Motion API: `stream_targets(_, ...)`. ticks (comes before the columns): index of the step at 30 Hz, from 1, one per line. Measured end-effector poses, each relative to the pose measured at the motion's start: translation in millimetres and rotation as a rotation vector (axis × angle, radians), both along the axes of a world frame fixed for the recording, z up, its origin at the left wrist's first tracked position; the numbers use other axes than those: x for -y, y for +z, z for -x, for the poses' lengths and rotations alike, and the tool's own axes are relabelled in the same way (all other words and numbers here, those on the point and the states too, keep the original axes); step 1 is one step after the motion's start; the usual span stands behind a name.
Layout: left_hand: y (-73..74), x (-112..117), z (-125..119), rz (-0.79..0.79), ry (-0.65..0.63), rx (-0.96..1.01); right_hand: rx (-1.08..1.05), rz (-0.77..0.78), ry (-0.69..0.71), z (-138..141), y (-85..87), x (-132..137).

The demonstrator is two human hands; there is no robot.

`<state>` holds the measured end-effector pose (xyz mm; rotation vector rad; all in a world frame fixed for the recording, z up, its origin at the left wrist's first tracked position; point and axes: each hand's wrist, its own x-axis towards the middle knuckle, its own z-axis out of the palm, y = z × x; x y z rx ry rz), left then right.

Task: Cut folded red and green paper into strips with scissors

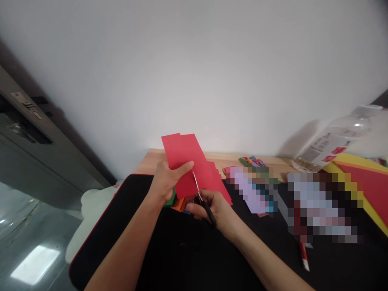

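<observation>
My left hand (168, 180) grips a sheet of red paper (184, 161) and holds it upright above the black mat (121, 242), thumb across its front. My right hand (212, 206) is closed round black-handled scissors (203, 200). The thin blades point up into the lower edge of the red paper. Under both hands lie pieces of green, orange and blue paper (177, 202).
A wooden table edge (151, 157) runs along the white wall. Small coloured paper scraps (253, 162) lie behind the mat, and a clear plastic bottle (336, 139) lies on its side at right. Yellow and red sheets (368, 178) sit far right. A red-capped tube (304, 256) rests on the mat.
</observation>
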<state>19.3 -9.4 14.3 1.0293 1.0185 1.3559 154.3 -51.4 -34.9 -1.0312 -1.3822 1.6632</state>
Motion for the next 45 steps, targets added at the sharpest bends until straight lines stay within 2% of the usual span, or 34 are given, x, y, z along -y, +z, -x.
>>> stream_targets(13, -1.4, -1, 0, 0.004, -0.007, -0.012, 0.009, 0.0, -0.014, -1, -6.0, -1)
stream_targets(26, -3.0, -3, 1, -0.033, -0.002, 0.001, 0.029, 0.062, -0.038, -1, 2.4, -2)
stream_targets(34, 6.6, -5, 1, -0.007, 0.186, 0.042, 0.019, 0.126, -0.022, 1, 4.4, -1)
stream_targets(45, 10.2, -3, 1, 0.026, 0.164, 0.043, -0.037, 0.138, 0.003, -1, 5.8, 0)
